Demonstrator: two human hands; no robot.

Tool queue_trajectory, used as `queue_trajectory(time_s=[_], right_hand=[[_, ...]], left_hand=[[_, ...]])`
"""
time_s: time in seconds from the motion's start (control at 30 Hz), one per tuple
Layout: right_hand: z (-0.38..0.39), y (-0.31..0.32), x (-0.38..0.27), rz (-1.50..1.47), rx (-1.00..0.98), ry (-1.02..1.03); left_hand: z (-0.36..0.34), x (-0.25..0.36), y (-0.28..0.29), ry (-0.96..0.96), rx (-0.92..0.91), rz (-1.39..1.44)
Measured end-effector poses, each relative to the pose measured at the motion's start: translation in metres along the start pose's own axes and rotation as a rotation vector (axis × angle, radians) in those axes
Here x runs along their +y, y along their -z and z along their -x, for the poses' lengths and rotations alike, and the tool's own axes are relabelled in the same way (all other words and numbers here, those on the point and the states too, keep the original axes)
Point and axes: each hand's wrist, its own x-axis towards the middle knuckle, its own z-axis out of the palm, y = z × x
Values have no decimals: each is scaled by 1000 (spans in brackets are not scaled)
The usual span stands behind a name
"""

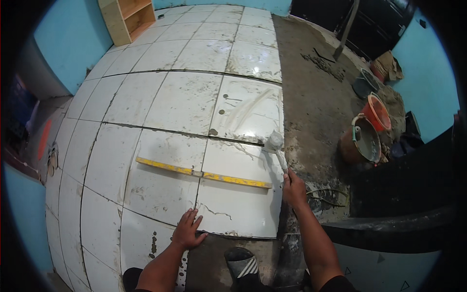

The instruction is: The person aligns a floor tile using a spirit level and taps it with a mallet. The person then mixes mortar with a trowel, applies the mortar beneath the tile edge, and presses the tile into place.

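In my right hand (295, 189) is the handle of a cement-smeared mallet (274, 141). Its pale head is at the far right corner of a white floor tile (238, 204), by the joint with the tile beyond. My left hand (186, 230) rests with fingers spread on the tiles, near that tile's near left corner, and holds nothing. A yellow spirit level (224, 178) lies across this tile and the neighbouring one on the left, between my two hands.
White tiles with dirty smears cover the floor leftward. Bare grey ground (311, 92) runs along the right. A mortar-stained bucket (348, 146), an orange bucket (381, 109) and a dark bucket (365, 83) stand there. A wooden shelf (113, 22) is far left; my sandalled foot (242, 264) is nearby.
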Motion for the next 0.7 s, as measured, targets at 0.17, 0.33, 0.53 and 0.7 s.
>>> queue_trajectory(time_s=[0.17, 0.33, 0.53, 0.7], right_hand=[[6, 0, 29, 85, -16, -146], [2, 10, 24, 101, -133, -155], [4, 12, 37, 63, -80, -181], [8, 9, 56, 77, -6, -160]], left_hand=[[-5, 4, -4, -16, 17, -47], [2, 3, -6, -4, 11, -48], [-1, 4, -6, -14, 24, -41], [-5, 4, -8, -11, 24, -28]])
